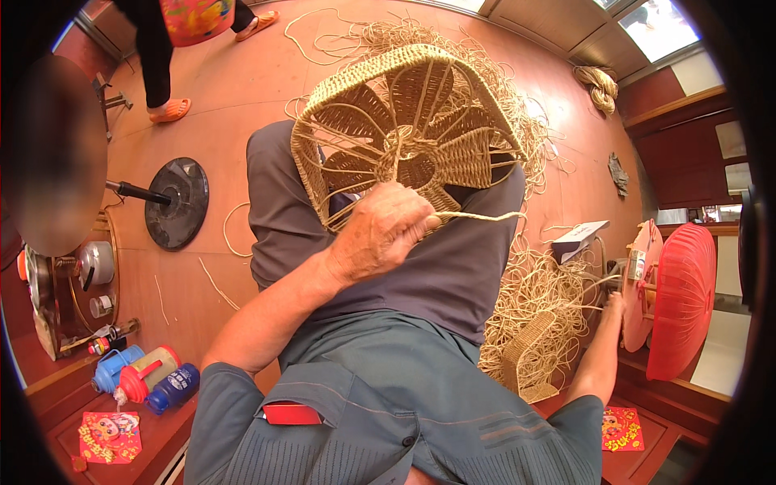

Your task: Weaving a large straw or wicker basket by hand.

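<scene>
On my lap rests a woven straw-coloured basket (465, 153), its open side toward me, with petal-shaped woven panels and bare cords meeting at its centre. My left hand (381, 229) is closed at the basket's near edge on a straw-coloured cord (481, 216); one length runs up to the centre, and a loose end sticks out to the right. Far to the right, my right hand (616, 307) is closed beside the fan, with strands from the tangled cord pile (537, 283) reaching it. Its fingertips are small and partly hidden.
A red-covered fan (685, 301) stands at the right, near a white box (580, 241). A smaller woven piece (529, 352) lies on the cord pile. Left are a round black stand base (176, 204) and several bottles (149, 376). Another person's orange slipper (170, 111) shows at upper left.
</scene>
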The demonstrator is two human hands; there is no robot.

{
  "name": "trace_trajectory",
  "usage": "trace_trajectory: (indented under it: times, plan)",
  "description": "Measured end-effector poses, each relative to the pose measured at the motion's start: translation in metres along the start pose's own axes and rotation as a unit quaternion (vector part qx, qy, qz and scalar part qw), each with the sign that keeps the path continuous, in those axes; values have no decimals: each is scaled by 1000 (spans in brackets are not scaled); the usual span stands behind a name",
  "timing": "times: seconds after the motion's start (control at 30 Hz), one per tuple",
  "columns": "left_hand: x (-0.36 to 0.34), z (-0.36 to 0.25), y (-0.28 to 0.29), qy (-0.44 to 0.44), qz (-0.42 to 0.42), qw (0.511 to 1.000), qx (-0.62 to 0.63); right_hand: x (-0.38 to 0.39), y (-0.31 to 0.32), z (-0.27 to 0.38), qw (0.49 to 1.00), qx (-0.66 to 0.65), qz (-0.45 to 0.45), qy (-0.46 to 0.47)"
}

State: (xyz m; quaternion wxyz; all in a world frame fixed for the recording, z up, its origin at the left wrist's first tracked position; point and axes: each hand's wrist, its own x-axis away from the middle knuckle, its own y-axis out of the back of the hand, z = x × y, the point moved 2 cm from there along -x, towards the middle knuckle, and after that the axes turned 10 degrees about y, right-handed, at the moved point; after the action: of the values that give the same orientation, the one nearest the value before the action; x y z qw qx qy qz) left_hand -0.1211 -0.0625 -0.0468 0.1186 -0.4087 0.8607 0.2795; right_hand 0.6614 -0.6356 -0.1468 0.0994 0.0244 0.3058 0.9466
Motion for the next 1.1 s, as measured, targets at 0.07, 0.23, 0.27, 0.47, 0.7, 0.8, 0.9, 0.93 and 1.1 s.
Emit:
trace_trajectory:
  times: [0.07, 0.23, 0.27, 0.47, 0.7, 0.8, 0.9, 0.93, 1.1]
  plan:
    - [-15, -27, -18, 18, 31, 999, -17, 77, -82, -39, 994, 62, 79, -30]
    - [-23, -23, -39, 56, 41, 997, 16, 268, -187, 84, 918, 31, 168, 358]
    - [-25, -24, -38, 50, 41, 998, 23, 295, -194, 120, 899, -8, 184, 396]
    - [-22, -7, 47, 191, -93, 911, 354, 516, -200, 309, 783, -139, 292, 532]
    - [-20, 25, 189, 164, -188, 811, 529, 656, -229, 382, 619, -201, 319, 689]
    - [1, 27, 235, 147, -197, 821, 515, 673, -256, 386, 579, -189, 328, 722]
    - [30, 37, 285, 148, -224, 832, 485, 687, -267, 388, 559, -157, 351, 735]
    - [42, 38, 302, 142, -229, 841, 469, 692, -269, 389, 552, -139, 360, 739]
    - [99, 36, 377, 161, -310, 844, 408, 696, -287, 385, 559, -101, 401, 719]
